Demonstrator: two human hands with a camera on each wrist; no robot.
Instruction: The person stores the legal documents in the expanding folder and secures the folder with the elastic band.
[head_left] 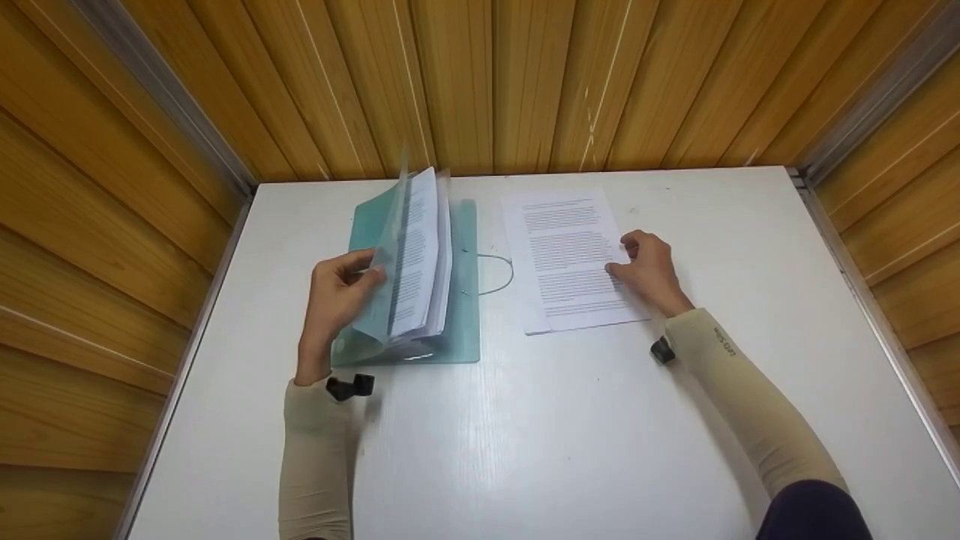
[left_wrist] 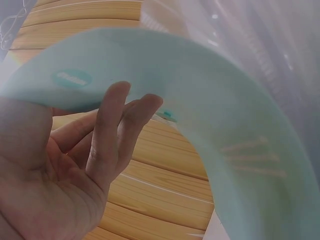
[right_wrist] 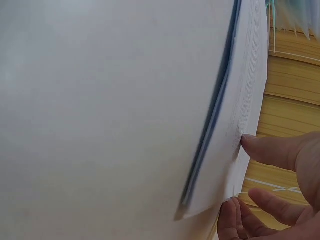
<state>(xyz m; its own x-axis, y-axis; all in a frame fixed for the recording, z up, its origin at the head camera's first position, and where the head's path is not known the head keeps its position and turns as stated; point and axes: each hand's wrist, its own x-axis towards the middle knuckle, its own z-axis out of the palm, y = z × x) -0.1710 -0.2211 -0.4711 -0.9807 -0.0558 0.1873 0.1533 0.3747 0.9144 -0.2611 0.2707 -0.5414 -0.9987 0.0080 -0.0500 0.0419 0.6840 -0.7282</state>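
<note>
Wall (head_left: 525,82): wood-grained panels behind and at both sides. Bench (head_left: 480,457): white, bearing a folder and a stack of paper. Folder (head_left: 466,330): translucent teal, lying left of centre on the bench, open, with its held cover raised and bowed; the left wrist view shows this arch above the fingers. Sleeves (head_left: 319,457): beige, covering both forearms; the right one bears small dark lettering. Stack (head_left: 570,247): printed sheets lying flat to the right of the folder and apart from it, their near edges slightly uneven. Pages (head_left: 417,255): printed sheets within the folder, standing tilted and partly fanned. Left hand (head_left: 341,296): pinches the folder's cover between thumb and fingers. Right hand (head_left: 649,270): grips the stack at its right side, thumb upon the top sheet and fingers curled at the edge. Cord (head_left: 510,274): thin and grey, looping from the folder's right side towards the stack. Wrist devices (head_left: 352,386): small and black, one at each cuff. Label (left_wrist: 72,78): oval, darker teal, on the cover, with pale lettering too blurred to read.
</note>
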